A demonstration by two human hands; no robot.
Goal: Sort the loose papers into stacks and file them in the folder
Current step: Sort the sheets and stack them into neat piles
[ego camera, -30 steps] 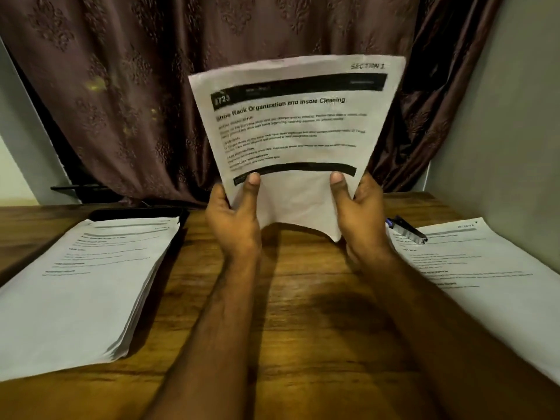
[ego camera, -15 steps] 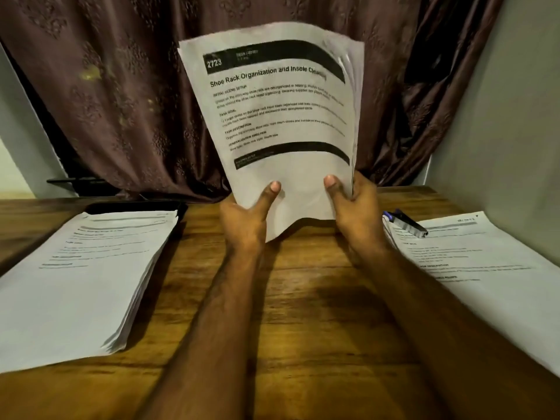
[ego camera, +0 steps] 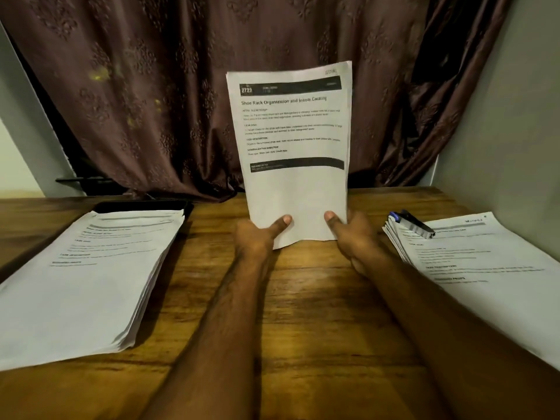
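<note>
**Bundle squared up and lowered toward the table**

While we compare the head view with the half-second before, the held sheaf of papers (ego camera: 295, 153) has come down and straightened: it was lifted and bowed, with its right edge fanned, and now it stands upright and flat, its lower edge close over the wooden table (ego camera: 303, 313), though we cannot tell whether it touches. Our left hand (ego camera: 257, 237) pinches the bottom left corner with the thumb across the front, and our right hand (ego camera: 351, 234) clamps the bottom right corner the same way.

At 9 o'clock from the hands lies the thick left stack (ego camera: 88, 277), resting over a dark flat thing (ego camera: 145, 205) that may be the folder. At 3 o'clock lies the right stack (ego camera: 485, 268), with a pen (ego camera: 412, 226) on its top corner.

We judge the bundle is being tapped even, ready to join one stack; filing is not yet begun.
</note>
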